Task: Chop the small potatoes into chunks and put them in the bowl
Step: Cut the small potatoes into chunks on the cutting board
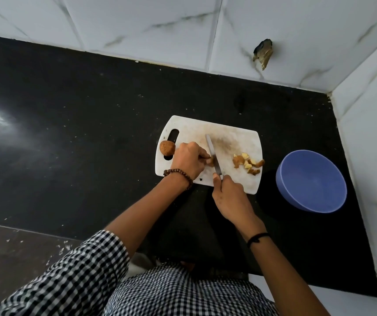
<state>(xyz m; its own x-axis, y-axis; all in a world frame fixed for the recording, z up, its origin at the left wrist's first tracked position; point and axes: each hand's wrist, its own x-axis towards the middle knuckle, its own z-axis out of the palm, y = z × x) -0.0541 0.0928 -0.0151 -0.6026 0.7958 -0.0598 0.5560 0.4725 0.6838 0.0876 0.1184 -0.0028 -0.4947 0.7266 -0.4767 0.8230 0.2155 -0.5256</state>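
A white cutting board (pixel 233 133) lies on the black counter. My left hand (pixel 189 159) pins a small potato piece (pixel 210 161) to the board with its fingertips. My right hand (pixel 229 192) grips the handle of a knife (pixel 212 153), whose blade rests on that piece. A pile of cut potato chunks (pixel 248 164) sits at the board's right side. One whole brown potato (pixel 167 147) rests at the board's left edge, by the handle slot. A blue bowl (pixel 310 181) stands to the right of the board, with nothing visible inside.
The black counter (pixel 80 124) ends at white tiled walls behind and on the right (pixel 376 137). The bowl sits close to the right wall. The counter's front edge runs along the lower left, with floor below it.
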